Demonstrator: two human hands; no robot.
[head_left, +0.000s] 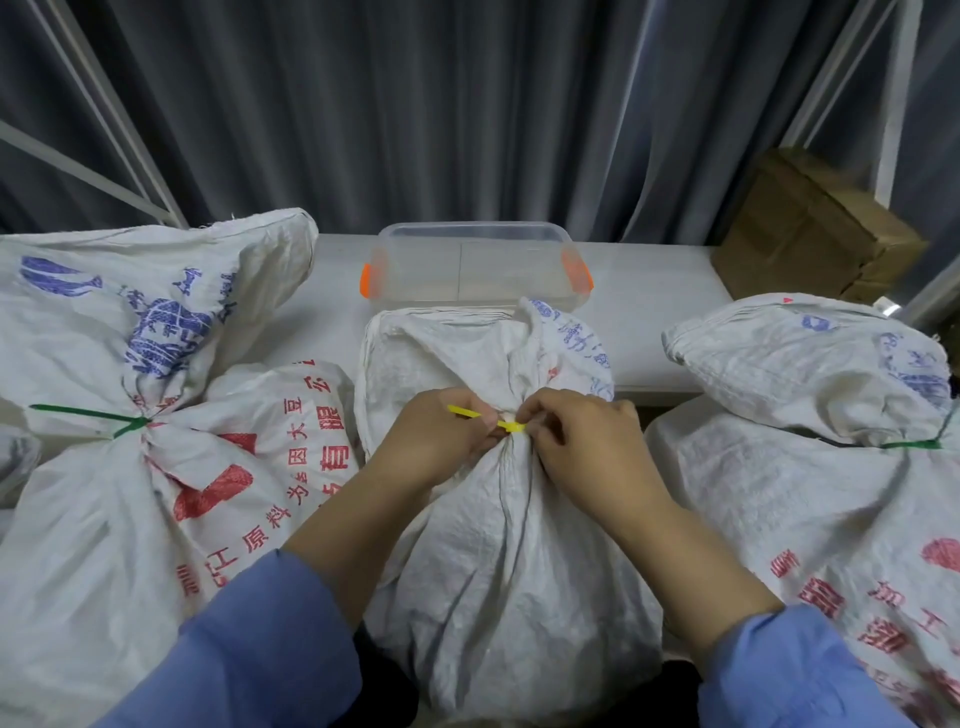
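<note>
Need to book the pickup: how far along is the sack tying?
Done: green ties close the left sack and right sack at the neck. In hand: the left hand and right hand pinch a yellow tie at the middle sack's gathered neck. Left: probably pulling it tight; its tail juts out.

Well beyond the left hand (431, 447) and right hand (587, 447), grey pleated curtains (415, 104) hang across the back. A pale surface (649, 312) runs before them. White frame bars (119, 130) slant up at far left and far right. What seems a cardboard box (810, 223) sits far right.
</note>
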